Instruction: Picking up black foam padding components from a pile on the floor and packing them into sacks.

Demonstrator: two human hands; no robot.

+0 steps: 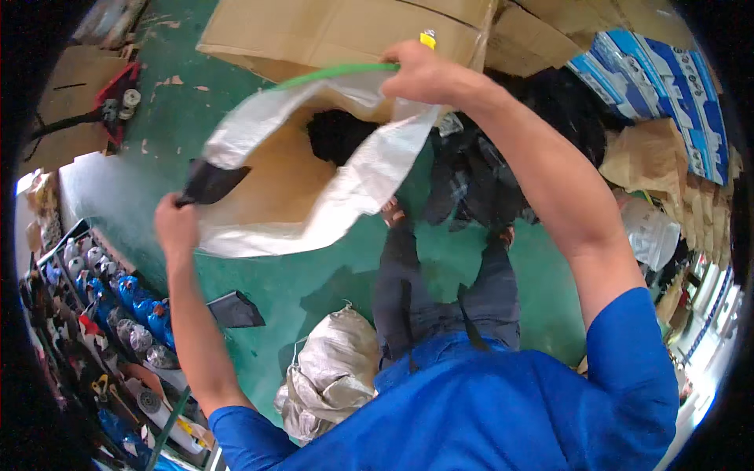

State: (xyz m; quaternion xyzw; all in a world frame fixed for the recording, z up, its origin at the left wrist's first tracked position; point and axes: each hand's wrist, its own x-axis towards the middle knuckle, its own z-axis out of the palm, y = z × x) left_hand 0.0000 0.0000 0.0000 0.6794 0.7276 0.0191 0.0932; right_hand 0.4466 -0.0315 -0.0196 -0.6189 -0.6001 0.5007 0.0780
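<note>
A large white woven sack [385, 169] is stretched between my hands, its wide mouth facing up and a green strip along its far edge. My left hand [177, 224] is closed on the near-left rim, together with a black sheet-like piece [216, 182] that hangs over the edge. Farther off, my right hand [420, 72] grips the far-right rim. Something black [339, 135] shows through the mouth, against the tan interior; I cannot tell what it is. A small yellow item [427, 39] appears just beyond my right hand; whether I hold it is unclear.
A big cardboard box [338, 31] stands ahead. Black bundles [479, 173] lie right of the sack. A filled whitish sack [334, 361] rests by my legs, near a black scrap [236, 310]. Shelving with bottles [133, 298] lines the left; blue-and-white cartons [660, 94] stand right.
</note>
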